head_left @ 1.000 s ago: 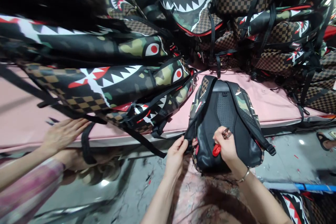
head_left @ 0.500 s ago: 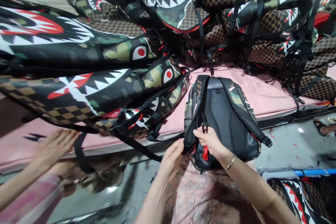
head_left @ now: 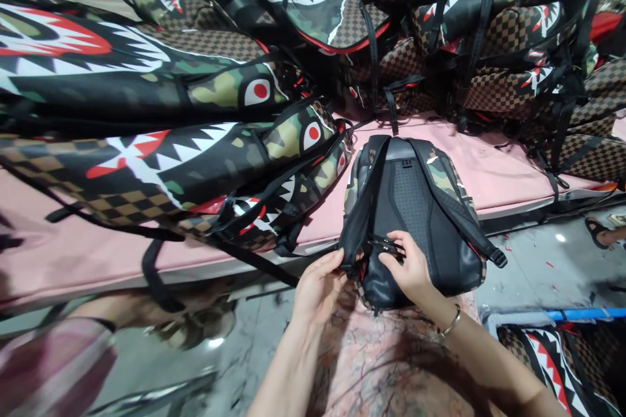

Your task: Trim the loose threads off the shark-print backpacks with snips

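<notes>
A black backpack point(head_left: 408, 202) with camouflage and checkered sides lies on its front, its padded back panel facing up, at the table's near edge by my lap. My left hand point(head_left: 317, 287) is closed at the lower end of the backpack's left shoulder strap point(head_left: 360, 231), thumb and fingertips pinching its edge. In my right hand point(head_left: 411, 267) is a small pair of black thread snips point(head_left: 388, 245), the tips turned left toward that strap end. My right fingers partly cover the snips. The exact spot where the tips point is too small to make out.
Stacked shark-mouth backpacks point(head_left: 195, 156) crowd the pink table point(head_left: 508, 156) on the left, with more piled behind. A blue-edged bin point(head_left: 581, 315) with backpacks stands at lower right. Another person's pink garment point(head_left: 53, 365) shows at lower left.
My right hand has turned the snips from pointing up to pointing left, near the strap end. Their red part no longer shows. The other person's hand at left has gone from view.
</notes>
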Available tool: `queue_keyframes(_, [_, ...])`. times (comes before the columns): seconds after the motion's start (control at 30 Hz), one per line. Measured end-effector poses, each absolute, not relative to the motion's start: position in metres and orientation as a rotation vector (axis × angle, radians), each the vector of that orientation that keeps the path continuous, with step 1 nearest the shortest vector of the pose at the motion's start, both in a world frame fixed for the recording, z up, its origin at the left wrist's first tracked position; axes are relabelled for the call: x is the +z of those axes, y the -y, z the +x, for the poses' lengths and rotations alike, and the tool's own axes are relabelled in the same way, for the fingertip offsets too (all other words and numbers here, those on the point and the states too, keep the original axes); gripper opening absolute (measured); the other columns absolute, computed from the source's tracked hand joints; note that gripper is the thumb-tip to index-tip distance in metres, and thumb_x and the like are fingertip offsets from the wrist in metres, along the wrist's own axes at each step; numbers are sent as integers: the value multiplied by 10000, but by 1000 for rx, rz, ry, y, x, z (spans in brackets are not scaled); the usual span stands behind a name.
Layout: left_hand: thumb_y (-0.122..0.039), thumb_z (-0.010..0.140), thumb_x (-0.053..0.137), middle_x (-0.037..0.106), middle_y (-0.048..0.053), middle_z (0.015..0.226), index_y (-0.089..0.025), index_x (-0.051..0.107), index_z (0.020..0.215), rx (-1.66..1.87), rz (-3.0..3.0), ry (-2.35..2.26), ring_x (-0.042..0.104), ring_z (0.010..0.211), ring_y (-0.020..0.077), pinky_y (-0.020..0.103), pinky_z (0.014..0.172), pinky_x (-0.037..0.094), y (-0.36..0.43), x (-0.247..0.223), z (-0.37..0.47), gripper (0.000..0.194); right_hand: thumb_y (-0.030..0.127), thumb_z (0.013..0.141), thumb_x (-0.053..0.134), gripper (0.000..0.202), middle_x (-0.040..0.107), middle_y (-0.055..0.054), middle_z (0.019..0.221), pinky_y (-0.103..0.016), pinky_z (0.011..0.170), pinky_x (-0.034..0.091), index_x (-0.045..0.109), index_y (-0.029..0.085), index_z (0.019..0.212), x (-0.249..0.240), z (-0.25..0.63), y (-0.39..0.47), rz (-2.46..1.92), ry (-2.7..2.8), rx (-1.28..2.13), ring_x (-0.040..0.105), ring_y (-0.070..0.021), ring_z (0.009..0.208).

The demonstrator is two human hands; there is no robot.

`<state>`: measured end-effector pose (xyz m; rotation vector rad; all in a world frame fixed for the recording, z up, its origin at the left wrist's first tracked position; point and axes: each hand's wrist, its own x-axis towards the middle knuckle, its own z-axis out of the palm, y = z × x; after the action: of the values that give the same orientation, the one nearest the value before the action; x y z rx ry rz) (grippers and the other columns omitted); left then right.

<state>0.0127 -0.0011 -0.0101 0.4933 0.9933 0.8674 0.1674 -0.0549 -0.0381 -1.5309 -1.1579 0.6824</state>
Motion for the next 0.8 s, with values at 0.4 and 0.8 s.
queue_keyframes(0.4, [-238, 545, 758, 675, 30, 646, -104, 688, 694, 907, 539, -1017, 581, 557, 110, 212, 539, 440, 7, -11, 16, 212, 260, 870, 462, 177, 621, -67, 779, -329, 713, 426, 613, 170, 890, -33, 174, 61, -1476, 1744, 126, 537, -188, 748])
queue_keyframes(0.8, [-351, 629, 711, 671, 26, 781, -179, 689, 810, 1034, 1119, -1212, 578, 724, 174, 280, 729, 428, 24, -26, 19, 250, 337, 789, 496, 198, 612, -29, 807, -248, 573, 433, 567, 181, 890, -34, 178, 53, -1375, 946, 803, 547, -136, 670])
